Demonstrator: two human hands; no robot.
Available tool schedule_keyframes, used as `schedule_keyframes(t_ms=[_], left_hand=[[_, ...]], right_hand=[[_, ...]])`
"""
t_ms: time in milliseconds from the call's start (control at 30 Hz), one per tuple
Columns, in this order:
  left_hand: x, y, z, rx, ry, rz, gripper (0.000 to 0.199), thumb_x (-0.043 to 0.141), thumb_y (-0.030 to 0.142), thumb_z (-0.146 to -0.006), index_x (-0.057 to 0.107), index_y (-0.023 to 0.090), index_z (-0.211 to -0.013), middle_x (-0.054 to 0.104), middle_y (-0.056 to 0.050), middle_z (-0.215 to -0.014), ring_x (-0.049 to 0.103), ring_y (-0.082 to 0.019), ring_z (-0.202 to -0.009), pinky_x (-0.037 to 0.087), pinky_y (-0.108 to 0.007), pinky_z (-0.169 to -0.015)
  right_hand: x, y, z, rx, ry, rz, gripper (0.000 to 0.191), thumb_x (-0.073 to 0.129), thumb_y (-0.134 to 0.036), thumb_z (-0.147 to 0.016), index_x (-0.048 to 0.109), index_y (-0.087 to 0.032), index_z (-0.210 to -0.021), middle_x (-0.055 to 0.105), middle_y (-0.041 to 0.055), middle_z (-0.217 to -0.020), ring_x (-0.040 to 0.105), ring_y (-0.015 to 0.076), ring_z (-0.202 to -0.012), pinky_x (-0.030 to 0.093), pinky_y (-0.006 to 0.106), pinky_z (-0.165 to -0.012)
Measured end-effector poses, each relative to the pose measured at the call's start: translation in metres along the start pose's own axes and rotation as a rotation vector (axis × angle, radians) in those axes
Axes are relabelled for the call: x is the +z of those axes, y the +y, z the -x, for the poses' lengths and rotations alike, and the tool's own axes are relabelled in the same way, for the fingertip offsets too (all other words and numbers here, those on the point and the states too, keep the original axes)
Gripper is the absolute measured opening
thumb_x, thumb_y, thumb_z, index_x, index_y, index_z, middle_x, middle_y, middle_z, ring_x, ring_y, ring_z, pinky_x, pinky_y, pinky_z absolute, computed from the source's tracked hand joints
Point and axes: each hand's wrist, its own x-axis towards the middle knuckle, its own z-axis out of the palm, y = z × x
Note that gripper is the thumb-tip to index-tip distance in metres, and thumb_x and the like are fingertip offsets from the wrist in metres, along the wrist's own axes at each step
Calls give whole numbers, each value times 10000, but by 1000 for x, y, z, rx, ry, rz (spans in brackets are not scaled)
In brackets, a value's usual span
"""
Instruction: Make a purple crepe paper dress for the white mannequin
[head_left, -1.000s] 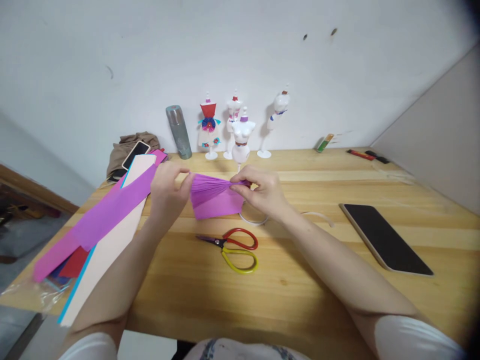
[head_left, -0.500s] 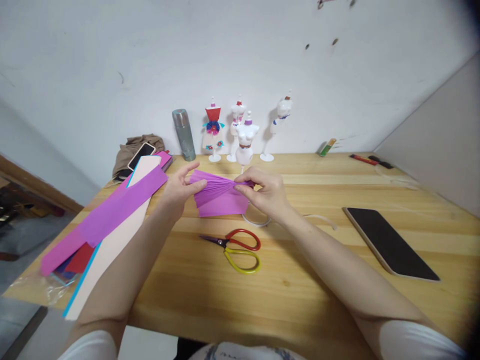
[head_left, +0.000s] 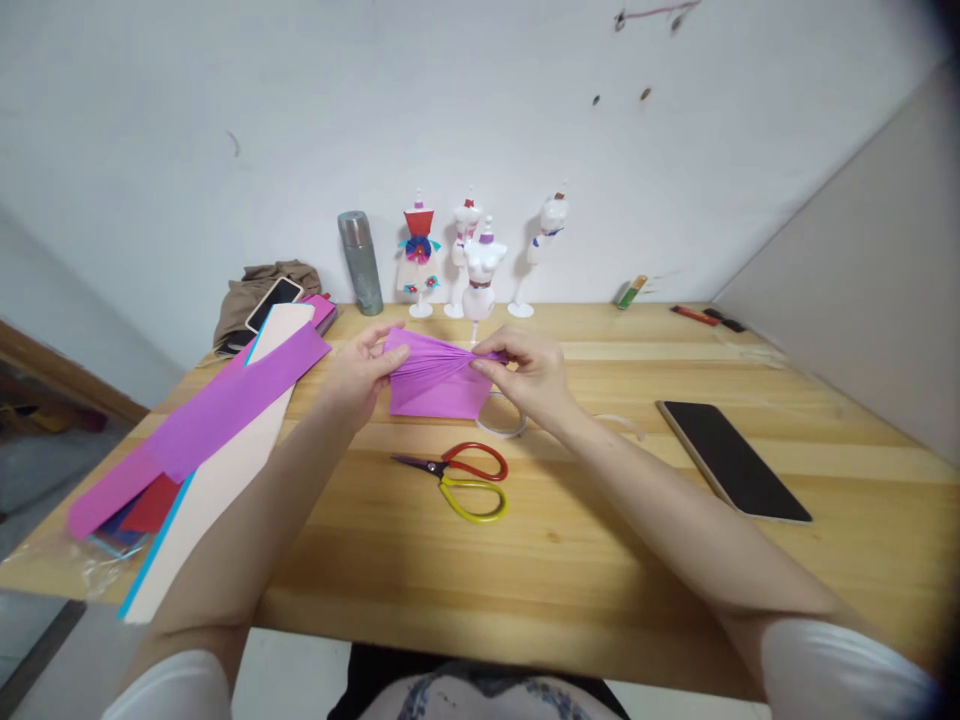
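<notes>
Between my hands is a purple crepe paper piece, gathered into fine pleats that fan out to the left, with a flat part hanging below. My right hand pinches the gathered end between thumb and fingertips. At the left edge, my left hand grips the spread pleats between thumb and fingers. Just behind the paper stands a white mini mannequin with a brown band at its waist; the paper hides the lower part of its stand. In front lie scissors with one red and one yellow handle.
Purple and pale crepe paper strips cover the table's left side. A grey flask and more mannequins, one in a red-topped dress, stand along the wall. A dark tablet lies on the right. A glue stick leans at the back.
My left fingers have closed from a spread pose onto the pleats' left edge. My right hand keeps its pinch. The whole view has shifted slightly.
</notes>
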Motion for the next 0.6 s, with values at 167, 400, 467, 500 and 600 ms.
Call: schedule_keyframes(t_ms=[167,400,467,500,600], left_hand=[[12,-1,4,-60,-3,-13,536,801,167,-625,586,148,-1116,671,8,-733,626,-116,-656,496,-247,-665],[35,-19,17,194,84,-199,335,760,281,-686,502,213,-888,641,46,-654,618,-119,-633,495,-275,-688],[37,-27,25,211,47,-252,303,769,292,-680,515,205,-822,631,41,-668,603,-112,-641,482,-261,-673],[37,-31,29,204,23,-263,295,776,293,-673,529,199,-804,634,34,-686,599,-110,-649,476,-253,-661],[32,-44,40,171,-37,-270,272,802,298,-660,593,187,-795,645,18,-742,589,-108,-667,461,-235,-625]], right_hand=[[-20,4,21,24,70,76,50,711,-221,-804,703,-244,-760,699,9,-725,605,163,-632,482,317,-595],[-32,17,56,107,112,45,34,715,-257,-801,695,-241,-777,698,17,-754,623,180,-675,489,327,-614],[-33,20,67,134,95,27,46,706,-264,-807,695,-230,-777,696,18,-747,621,174,-671,487,324,-616],[-33,21,72,137,89,15,46,705,-261,-808,697,-229,-776,696,18,-743,620,172,-670,488,324,-620],[-31,22,83,135,84,-20,32,710,-239,-808,707,-235,-776,696,19,-743,623,173,-678,497,329,-637]])
